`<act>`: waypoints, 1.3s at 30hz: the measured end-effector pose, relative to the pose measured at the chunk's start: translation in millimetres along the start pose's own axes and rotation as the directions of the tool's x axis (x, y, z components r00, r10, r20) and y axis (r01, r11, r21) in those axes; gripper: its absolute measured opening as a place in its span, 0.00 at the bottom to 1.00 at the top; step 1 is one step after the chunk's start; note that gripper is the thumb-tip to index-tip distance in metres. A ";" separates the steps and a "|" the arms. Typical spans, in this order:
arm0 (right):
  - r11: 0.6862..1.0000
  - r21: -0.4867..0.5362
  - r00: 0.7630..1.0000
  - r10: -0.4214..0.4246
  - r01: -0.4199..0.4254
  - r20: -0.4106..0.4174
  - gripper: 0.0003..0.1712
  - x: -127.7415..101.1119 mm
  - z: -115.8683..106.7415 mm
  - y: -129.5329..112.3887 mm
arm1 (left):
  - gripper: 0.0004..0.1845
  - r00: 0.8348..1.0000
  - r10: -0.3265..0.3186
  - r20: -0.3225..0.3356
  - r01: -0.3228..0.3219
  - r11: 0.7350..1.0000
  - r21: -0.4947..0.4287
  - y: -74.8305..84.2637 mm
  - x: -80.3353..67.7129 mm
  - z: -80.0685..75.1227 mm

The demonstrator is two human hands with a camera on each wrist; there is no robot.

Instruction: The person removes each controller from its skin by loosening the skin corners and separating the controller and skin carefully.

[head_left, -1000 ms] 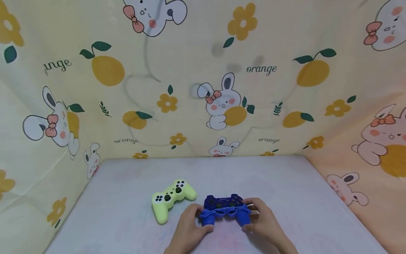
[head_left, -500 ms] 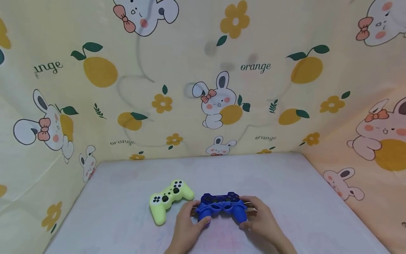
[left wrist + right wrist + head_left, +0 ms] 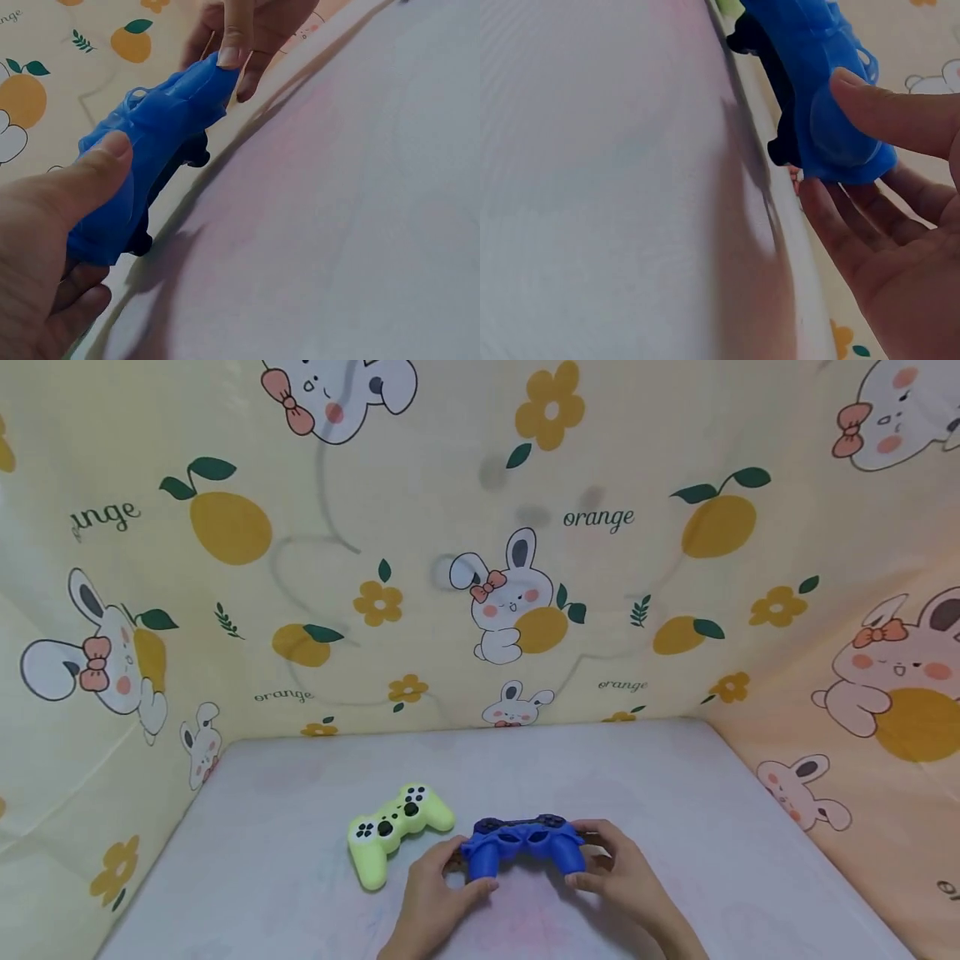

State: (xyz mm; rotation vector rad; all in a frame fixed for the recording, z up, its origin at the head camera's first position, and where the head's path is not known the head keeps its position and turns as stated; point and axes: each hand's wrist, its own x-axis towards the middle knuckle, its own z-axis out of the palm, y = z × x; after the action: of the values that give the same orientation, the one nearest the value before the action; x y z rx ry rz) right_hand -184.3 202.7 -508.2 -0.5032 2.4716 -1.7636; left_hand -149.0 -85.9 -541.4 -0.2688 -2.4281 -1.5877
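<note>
A dark game controller (image 3: 519, 821) wearing a bright blue silicone cover (image 3: 523, 850) is held just above the white table (image 3: 675, 793), near its front edge. My left hand (image 3: 442, 881) grips its left handle, with the thumb (image 3: 101, 169) pressed on the blue cover (image 3: 157, 127). My right hand (image 3: 618, 872) grips the right handle, its thumb (image 3: 889, 112) on top of the cover (image 3: 821, 90) and its fingers underneath. Dark plastic (image 3: 778, 139) shows under the cover's edge. A pale yellow-green controller (image 3: 396, 831) lies on the table just left of my left hand.
Fabric walls printed with rabbits and oranges (image 3: 517, 602) close in the table at the back, left and right. The white tabletop stretches back behind the two controllers to the rear wall.
Less of the dark controller's face shows now; the blue cover hides more of it. Both hands have kept their grip, and the yellow-green controller has stayed put.
</note>
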 end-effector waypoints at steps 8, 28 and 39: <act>0.987 0.138 0.995 0.068 -0.077 0.068 0.42 2.7 -1.2 2.3 | 0.34 1.000 -0.002 -0.011 0.001 0.999 -0.047 1.1 -2.1 1.0; 0.980 0.164 0.992 0.101 -0.113 0.080 0.42 1.8 -1.0 1.0 | 0.25 0.999 0.031 0.007 -0.032 0.998 0.059 1.3 -1.6 0.1; 0.991 0.074 0.993 0.109 -0.112 0.038 0.41 2.1 0.1 -3.6 | 0.25 1.000 -0.015 0.021 0.014 0.997 0.072 2.3 -1.4 -1.0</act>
State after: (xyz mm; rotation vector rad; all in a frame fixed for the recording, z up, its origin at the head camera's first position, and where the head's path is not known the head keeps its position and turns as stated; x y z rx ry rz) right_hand -185.5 201.0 -504.6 -0.3793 2.3501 -1.7835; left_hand -146.9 -86.0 -539.5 -0.2574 -2.5028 -1.5068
